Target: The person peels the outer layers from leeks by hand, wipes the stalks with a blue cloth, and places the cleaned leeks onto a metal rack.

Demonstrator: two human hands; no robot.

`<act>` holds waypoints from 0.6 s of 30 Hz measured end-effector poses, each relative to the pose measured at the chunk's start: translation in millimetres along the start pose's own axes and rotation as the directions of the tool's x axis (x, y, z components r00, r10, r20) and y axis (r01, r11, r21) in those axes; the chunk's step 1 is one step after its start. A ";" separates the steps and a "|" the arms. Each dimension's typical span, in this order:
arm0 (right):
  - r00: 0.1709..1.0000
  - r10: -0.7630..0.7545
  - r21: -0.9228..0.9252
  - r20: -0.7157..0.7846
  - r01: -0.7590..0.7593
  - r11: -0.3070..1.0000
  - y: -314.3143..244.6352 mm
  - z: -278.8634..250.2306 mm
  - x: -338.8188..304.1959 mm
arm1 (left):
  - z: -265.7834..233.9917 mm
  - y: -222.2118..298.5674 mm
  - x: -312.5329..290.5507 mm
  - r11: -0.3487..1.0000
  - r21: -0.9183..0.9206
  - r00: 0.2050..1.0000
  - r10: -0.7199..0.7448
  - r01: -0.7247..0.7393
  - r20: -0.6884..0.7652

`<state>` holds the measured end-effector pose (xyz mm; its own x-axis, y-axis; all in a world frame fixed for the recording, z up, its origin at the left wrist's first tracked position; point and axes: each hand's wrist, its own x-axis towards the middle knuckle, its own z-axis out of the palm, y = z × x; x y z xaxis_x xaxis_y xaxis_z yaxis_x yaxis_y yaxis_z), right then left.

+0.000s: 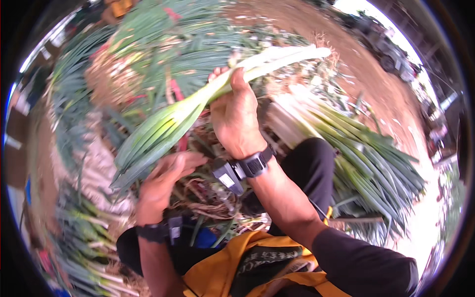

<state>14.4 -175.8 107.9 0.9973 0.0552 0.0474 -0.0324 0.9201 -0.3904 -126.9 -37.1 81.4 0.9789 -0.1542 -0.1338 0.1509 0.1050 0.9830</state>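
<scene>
My right hand [234, 111] grips a few green onions [200, 99] around their pale stalks, thumb on top. Their white ends point to the far right, and the green leaves fan down to the left. Below the leaves, my left hand [170, 174] is slightly blurred, with its fingers stretched out and nothing in it. Whether it touches the leaf edges I cannot tell. To the right of my knee lies a pile of green onions [341, 131], white stalks toward me and leaf tips pointing away to the right.
A large heap of green onions [173, 42] with red ties spreads across the far left. More onions [89, 237] lie at the near left by a pale sack [96, 173]. Loose roots and trimmings [208, 195] litter the ground between my legs. A vehicle [386, 47] stands at the far right.
</scene>
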 end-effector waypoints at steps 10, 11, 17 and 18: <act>0.554 -0.690 -0.439 0.465 0.822 0.364 -287.5 70.3 28.6 | 9.1 -5.4 20.4 1.000 -0.004 1.000 0.002 -0.002 -0.020; 0.451 -0.692 -0.357 0.564 0.889 0.288 -313.4 80.8 31.9 | 8.5 -8.5 23.7 1.000 -0.010 1.000 -0.004 0.004 -0.018; 0.293 -0.331 -0.418 0.897 0.807 -0.418 -386.8 150.3 -2.3 | 5.3 -2.8 20.2 0.998 -0.054 0.998 -0.032 0.029 -0.051; 0.361 -0.230 -0.427 0.904 0.731 -0.532 -396.6 155.4 -1.5 | 3.8 -4.2 22.0 0.998 -0.050 0.999 -0.029 0.027 -0.044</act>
<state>15.6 -480.6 405.5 0.3087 0.1592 0.9377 0.7739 -0.6152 -0.1503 -106.6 -44.7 74.8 0.9792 -0.1141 -0.1678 0.1840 0.1503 0.9714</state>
